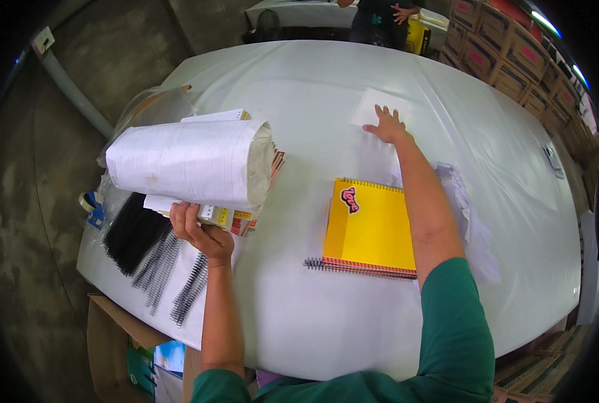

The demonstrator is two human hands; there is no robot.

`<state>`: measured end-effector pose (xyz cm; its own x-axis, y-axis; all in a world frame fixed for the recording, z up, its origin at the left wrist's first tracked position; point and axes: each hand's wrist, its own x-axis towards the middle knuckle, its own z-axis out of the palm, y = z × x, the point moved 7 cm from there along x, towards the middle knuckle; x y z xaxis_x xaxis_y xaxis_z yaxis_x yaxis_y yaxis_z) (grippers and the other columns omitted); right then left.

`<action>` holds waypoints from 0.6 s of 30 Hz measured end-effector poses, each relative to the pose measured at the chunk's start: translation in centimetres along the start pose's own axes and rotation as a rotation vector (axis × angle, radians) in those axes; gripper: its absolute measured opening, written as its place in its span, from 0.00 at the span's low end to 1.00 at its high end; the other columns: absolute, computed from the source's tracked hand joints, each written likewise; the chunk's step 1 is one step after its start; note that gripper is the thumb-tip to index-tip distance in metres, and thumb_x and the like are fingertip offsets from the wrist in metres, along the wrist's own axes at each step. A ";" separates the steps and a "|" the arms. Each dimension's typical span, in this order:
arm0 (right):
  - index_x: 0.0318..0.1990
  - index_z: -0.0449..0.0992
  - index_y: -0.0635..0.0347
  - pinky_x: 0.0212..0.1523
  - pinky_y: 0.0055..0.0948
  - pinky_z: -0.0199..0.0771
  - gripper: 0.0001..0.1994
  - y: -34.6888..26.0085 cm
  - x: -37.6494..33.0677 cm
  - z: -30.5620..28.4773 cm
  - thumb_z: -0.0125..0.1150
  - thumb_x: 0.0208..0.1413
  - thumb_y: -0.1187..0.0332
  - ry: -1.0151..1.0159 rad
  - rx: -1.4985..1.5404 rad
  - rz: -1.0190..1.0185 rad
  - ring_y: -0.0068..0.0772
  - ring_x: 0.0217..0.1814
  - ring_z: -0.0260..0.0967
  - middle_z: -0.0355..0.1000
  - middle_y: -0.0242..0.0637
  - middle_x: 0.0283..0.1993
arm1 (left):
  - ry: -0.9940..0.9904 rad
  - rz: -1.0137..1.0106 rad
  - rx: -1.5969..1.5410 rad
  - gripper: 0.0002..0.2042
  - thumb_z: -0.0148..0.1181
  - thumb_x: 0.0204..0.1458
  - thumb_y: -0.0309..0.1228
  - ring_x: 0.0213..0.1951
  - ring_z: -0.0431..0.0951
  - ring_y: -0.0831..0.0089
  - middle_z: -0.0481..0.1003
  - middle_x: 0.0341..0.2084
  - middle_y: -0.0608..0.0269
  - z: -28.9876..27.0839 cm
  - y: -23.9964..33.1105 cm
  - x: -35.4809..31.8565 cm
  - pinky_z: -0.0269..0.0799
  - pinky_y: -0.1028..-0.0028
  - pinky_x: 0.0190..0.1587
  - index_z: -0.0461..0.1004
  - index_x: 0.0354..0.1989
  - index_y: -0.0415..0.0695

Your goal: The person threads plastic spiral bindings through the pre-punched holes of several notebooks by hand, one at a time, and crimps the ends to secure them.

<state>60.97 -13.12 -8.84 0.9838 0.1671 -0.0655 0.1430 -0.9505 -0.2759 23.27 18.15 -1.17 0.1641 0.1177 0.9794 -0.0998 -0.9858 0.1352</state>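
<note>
My right hand (388, 126) is stretched far forward, fingers spread over a thin white sheet (368, 104) on the table. My left hand (202, 232) curls its fingers against the edge of a stack of papers (157, 204) under a large white paper bundle (185, 161); its thumb and grip are partly hidden. Yellow and red printed pages poke out beside that hand. Between my arms lie spiral notebooks (366, 228) in a pile, the top one with a yellow cover and a pink and black sticker. My right forearm passes over their right side.
Black spiral coils (135, 232) and loose coils (190, 289) lie at the left edge, near a blue tape dispenser (93, 208). Crumpled white paper (471, 221) is right of my forearm. A cardboard box (121, 332) stands below left. Another person (380, 23) stands beyond the table; cartons (504, 57) are stacked far right.
</note>
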 end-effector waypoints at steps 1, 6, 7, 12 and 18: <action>0.65 0.48 0.53 0.63 0.54 0.47 0.40 0.3 0.2 1.0 0.59 0.47 0.50 -0.062 0.017 -0.011 0.50 0.70 0.40 0.46 0.47 0.67 | -0.009 0.001 0.008 0.18 0.37 0.44 0.20 0.55 0.57 0.53 0.62 0.47 0.51 0.0 0.1 0.0 0.51 0.54 0.59 0.64 0.45 0.36; 0.62 0.53 0.65 0.60 0.39 0.57 0.41 -0.6 0.6 2.1 0.61 0.45 0.50 -0.173 -0.201 -0.163 0.49 0.61 0.57 0.58 0.54 0.60 | 0.009 0.005 -0.025 0.18 0.39 0.41 0.20 0.53 0.59 0.53 0.63 0.46 0.50 -0.1 -0.2 0.1 0.51 0.55 0.58 0.65 0.44 0.37; 0.60 0.55 0.67 0.60 0.40 0.58 0.39 -0.7 0.5 2.1 0.61 0.45 0.51 -0.216 -0.260 -0.196 0.50 0.61 0.57 0.58 0.55 0.59 | -0.002 0.001 -0.016 0.18 0.39 0.41 0.20 0.53 0.59 0.53 0.63 0.46 0.50 -0.1 -0.2 0.0 0.51 0.55 0.58 0.65 0.44 0.37; 0.56 0.61 0.68 0.58 0.40 0.60 0.37 -0.2 -1.0 2.4 0.63 0.43 0.51 -0.154 -0.186 -0.053 0.50 0.59 0.58 0.56 0.56 0.58 | -0.032 -0.031 -0.001 0.20 0.38 0.38 0.18 0.54 0.58 0.53 0.63 0.46 0.50 -0.1 0.1 0.5 0.49 0.56 0.60 0.65 0.44 0.36; 0.56 0.61 0.66 0.58 0.38 0.61 0.35 -0.2 -3.9 0.9 0.63 0.40 0.55 -0.210 -0.131 -0.145 0.49 0.59 0.59 0.54 0.54 0.60 | -0.052 -0.058 0.022 0.21 0.38 0.37 0.17 0.55 0.59 0.53 0.64 0.46 0.50 -0.4 0.2 0.7 0.48 0.57 0.60 0.66 0.44 0.36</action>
<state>56.97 -13.39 -9.41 0.9098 0.3417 -0.2357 0.3070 -0.9361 -0.1719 22.94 18.11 -0.40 0.2202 0.1692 0.9607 -0.0673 -0.9799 0.1880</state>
